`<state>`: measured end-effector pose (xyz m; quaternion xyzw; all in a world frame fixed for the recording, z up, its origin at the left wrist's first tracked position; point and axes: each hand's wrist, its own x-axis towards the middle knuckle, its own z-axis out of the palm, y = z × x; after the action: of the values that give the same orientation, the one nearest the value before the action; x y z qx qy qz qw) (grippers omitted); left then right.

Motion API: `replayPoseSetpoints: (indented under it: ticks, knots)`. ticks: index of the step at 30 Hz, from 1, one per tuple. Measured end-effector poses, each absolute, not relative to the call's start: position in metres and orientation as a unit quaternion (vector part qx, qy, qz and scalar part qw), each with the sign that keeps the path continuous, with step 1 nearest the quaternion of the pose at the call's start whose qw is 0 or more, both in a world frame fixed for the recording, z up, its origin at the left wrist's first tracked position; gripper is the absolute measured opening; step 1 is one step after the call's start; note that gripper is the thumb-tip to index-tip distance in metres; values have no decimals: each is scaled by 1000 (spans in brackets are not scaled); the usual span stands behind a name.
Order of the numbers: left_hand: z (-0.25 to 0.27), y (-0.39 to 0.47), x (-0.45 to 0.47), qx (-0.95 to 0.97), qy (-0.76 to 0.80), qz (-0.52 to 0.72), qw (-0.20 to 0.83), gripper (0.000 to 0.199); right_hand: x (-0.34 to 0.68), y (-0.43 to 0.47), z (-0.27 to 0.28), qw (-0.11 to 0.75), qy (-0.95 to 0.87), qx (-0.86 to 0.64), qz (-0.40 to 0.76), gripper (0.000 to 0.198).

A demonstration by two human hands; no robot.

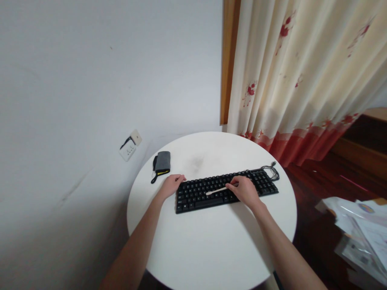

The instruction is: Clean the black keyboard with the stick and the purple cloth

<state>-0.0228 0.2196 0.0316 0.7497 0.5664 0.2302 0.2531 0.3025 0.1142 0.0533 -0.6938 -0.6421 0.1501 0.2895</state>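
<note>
The stick (216,191) is slanting over the middle keys of the keyboard (196,204), which is lying on the desk (196,245). The right hand (244,191) is pinching the stick between its fingers; the left hand (171,186) is resting at the keyboard's left end, finger closure unclear. Work is seemingly progressing; what is done or left isn't showing.

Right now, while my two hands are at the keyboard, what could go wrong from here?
1. The right hand holds a thin pale stick over the keyboard; pressing too hard might bend it.
2. The coiled cable lies near the far right edge of the table; if the keyboard shifts, its end could slip over.
3. The gray pouch lies near the left edge, just beyond the left hand; a careless sweep might knock it off.
</note>
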Motion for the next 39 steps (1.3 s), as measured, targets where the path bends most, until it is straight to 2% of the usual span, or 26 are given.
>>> replayPoseSetpoints:
  ticks: [14,39]
  knots:
    - [33,219,-21,750,568,229,251,49,272,109,48,297,-676,-658,145,23]
    - [33,219,-22,752,564,231,253,49,304,114,52,279,-642,-698,151,24]
